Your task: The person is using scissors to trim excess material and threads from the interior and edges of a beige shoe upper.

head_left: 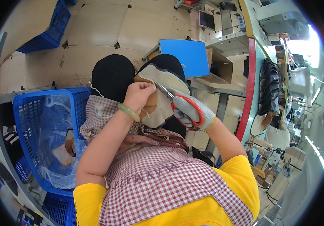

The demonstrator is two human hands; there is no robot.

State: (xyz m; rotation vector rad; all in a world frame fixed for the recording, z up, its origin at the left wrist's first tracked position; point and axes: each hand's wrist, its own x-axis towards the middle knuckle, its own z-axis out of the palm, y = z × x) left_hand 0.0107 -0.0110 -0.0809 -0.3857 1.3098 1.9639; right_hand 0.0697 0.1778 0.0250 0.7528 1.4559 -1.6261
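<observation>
My bare left hand, with a green bangle at the wrist, is closed in a pinch at the edge of a cream and tan shoe upper. The upper lies over my dark-clad right leg. In a grey glove with a yellow cuff, my right hand grips red-handled scissors. Their blades point up and left, close to the pinching fingertips and over the upper. Whether the blades are parted or touching the material is hard to see. A thin pale strip hangs below my left hand.
At my left stands a blue plastic basket with clear bags inside. A blue-topped stool or stand and an open cardboard box are ahead. Along my right runs a red-edged workbench holding stacked black pieces.
</observation>
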